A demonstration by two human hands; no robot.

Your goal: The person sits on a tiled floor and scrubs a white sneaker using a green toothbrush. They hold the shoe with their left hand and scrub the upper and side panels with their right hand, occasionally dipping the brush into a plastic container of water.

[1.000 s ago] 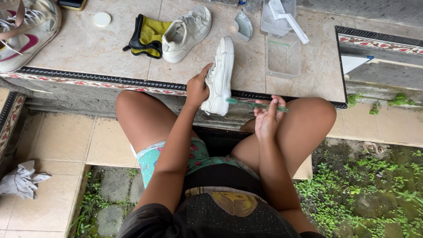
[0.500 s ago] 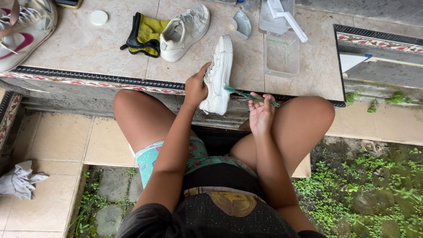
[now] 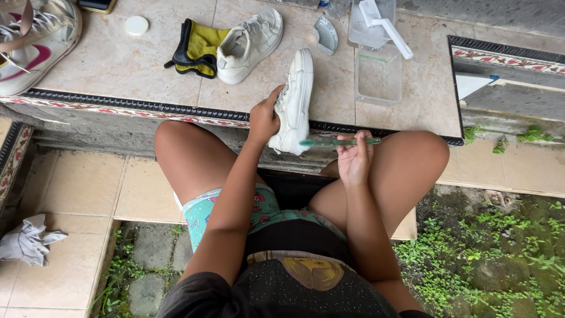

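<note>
Since a second ago the right hand (image 3: 355, 159) has drawn back a little from the shoe and the green toothbrush (image 3: 340, 141) now lies level, its bristle end pointing at the sole; the left hand (image 3: 263, 118) has stayed on the shoe, which has hardly shifted.

The white sneaker (image 3: 294, 103) stands on its side at the front edge of the tiled ledge (image 3: 118, 65), toe toward the person, heel farther back. The left grip is closed around the shoe's upper side near the opening — fingers wrapped over it, holding it steady. The right grip is narrow, fingers curled round the middle of the toothbrush handle; the brush head sits just beside the sneaker's toe, whether touching or not I cannot tell.

Behind on the ledge lie a second white sneaker (image 3: 250, 44), a yellow-and-black cloth (image 3: 197, 48) just beside it, a round white lid (image 3: 136, 25), and clear plastic containers (image 3: 378, 73) — one carrying a white brush (image 3: 385, 26). Another sneaker (image 3: 32, 44) lies at far left. A crumpled white rag (image 3: 26, 242) lies on the floor tiles below.
</note>
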